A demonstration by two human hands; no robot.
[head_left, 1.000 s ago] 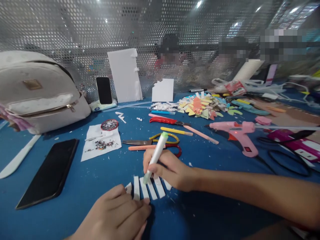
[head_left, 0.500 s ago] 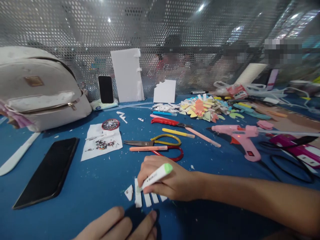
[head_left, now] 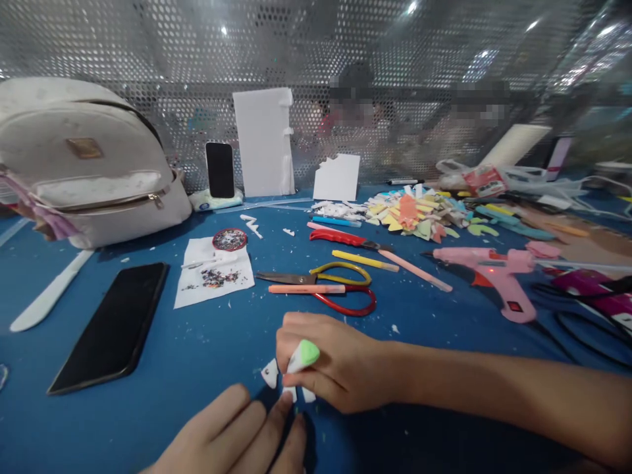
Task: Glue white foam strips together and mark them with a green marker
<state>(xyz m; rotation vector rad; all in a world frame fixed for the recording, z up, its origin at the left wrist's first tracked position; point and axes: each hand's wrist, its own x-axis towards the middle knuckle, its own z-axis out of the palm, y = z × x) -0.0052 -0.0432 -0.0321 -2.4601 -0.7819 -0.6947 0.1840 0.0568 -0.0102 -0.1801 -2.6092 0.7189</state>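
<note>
Head view: a blue table [head_left: 207, 349] seen from above, with both bare hands near its front edge.
Right hand [head_left: 336, 362]: fingers and thumb clamped on a white marker [head_left: 296, 361] with a green end [head_left: 309, 353], which points up toward the camera.
Marker tip: hidden behind the fingers (I cannot tell whether it touches anything).
Left hand [head_left: 227, 434]: fingers slightly apart and reaching forward, one fingertip at the lower end of a white strip; the thumb is out of sight.
White strips [head_left: 290, 394]: lying on the table under the right hand, two lower ends showing.
Small white piece [head_left: 270, 373]: flat just left of the strips, with a dark dot on it.
Scissors [head_left: 343, 309]: beyond the right hand, with one yellow and one red handle.
Orange marker [head_left: 306, 289]: lying across the scissors.
Black phone [head_left: 111, 322]: flat, well to the left of the hands.
White paper [head_left: 197, 253]: between phone and scissors, scattered with dark bits.
Pink glue gun [head_left: 513, 283]: on its side at the right, a small red light showing.
</note>
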